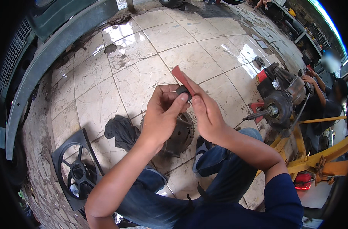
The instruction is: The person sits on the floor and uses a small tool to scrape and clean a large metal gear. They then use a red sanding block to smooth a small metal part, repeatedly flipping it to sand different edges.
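My left hand (167, 110) pinches a small dark cylindrical piece (182, 91) between thumb and fingers, at the middle of the view. A reddish strip that looks like sandpaper (184, 81) lies along the fingers of my right hand (209, 116), which presses it against the dark piece. Below my hands, a toothed flywheel (186, 133) rests on the floor between my feet, partly hidden by my left hand and wrist. A crumpled black cloth (121, 131) lies to its left.
A black fan shroud (58, 164) stands at the lower left. On the right, a greasy mechanical assembly (277, 108) sits by a yellow metal stand (315, 162), with a co-worker (326, 99) beyond it. A vehicle's grey bumper (33, 72) curves along the left.
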`<state>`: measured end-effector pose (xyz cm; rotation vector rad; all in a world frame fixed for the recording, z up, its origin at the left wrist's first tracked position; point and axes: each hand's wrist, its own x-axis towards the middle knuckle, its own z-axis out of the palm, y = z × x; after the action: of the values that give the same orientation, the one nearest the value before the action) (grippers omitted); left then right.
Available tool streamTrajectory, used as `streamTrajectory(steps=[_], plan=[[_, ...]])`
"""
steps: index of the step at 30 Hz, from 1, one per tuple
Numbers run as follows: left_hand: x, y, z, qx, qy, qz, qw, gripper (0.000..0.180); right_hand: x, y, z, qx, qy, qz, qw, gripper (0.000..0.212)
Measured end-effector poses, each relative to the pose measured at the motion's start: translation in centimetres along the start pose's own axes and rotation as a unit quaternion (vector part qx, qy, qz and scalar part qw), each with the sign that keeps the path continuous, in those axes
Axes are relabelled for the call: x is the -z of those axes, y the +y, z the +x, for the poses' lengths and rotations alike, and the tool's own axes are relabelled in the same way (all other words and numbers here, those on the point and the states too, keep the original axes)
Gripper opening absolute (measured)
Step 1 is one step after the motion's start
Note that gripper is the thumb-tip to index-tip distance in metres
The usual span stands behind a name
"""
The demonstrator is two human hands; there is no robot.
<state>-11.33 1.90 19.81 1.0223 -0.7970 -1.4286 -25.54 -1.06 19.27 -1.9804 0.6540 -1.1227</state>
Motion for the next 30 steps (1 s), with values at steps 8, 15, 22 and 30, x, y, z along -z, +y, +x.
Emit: streamTrajectory(steps=[8, 15, 22, 30], plan=[[1.4, -0.8, 1.2, -0.346, 0.023, 0.409, 0.844, 0.041, -1.1, -1.0, -1.0, -0.17, 0.084, 0.227, 0.955, 0.049], [0.8, -0.3, 0.8, -0.271, 0.04, 0.347, 0.897, 0.037, -0.8, -1.2, -1.1, -0.205, 0.083, 0.273, 0.936, 0.049], [0.3, 0.0, -0.1, -0.068, -0.011, 0.147, 0.987, 0.036, -0.6, -0.7, -1.1, -0.155, 0.038, 0.231, 0.96, 0.049], [0.7, 0.5, 0.2, 0.081, 0.003, -0.078, 0.994, 0.042, -1.1, 0.7, -1.4, 0.015, -0.008, -0.071, 0.997, 0.049]])
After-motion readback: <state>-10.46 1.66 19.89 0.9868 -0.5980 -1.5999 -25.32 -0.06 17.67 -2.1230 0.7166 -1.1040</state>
